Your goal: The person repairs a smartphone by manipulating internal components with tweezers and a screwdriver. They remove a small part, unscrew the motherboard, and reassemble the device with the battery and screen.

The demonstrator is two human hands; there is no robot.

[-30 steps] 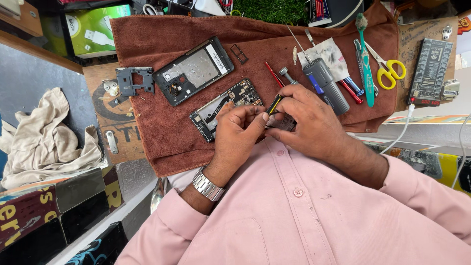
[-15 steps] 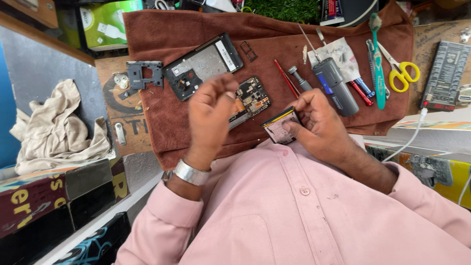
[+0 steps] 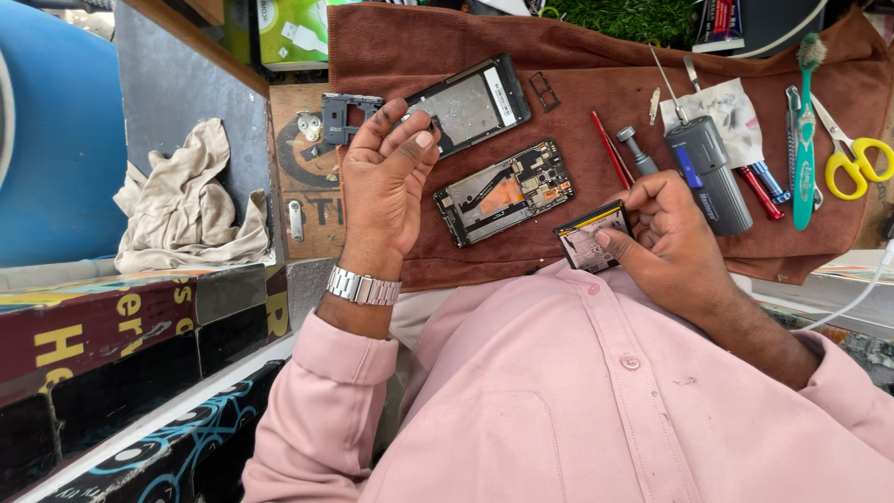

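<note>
My right hand (image 3: 670, 237) grips a small black phone battery (image 3: 589, 240) just above my pink shirt. My left hand (image 3: 386, 182), a metal watch on its wrist, reaches up over the brown towel (image 3: 577, 65). Its thumb and fingertips pinch a small dark part at the corner of the dark phone housing (image 3: 470, 102). The opened phone frame (image 3: 503, 191), with its circuit board and an orange patch showing, lies between my hands, touched by neither.
A black bracket (image 3: 340, 112) lies left of the housing. On the right of the towel lie a red screwdriver (image 3: 610, 149), grey electric screwdriver (image 3: 712, 172), green toothbrush (image 3: 803, 130) and yellow scissors (image 3: 861, 158). A beige rag (image 3: 191, 200) lies left.
My left hand has moved up and left from the phone frame to the dark housing. The battery has come out of the frame and sits in my right hand.
</note>
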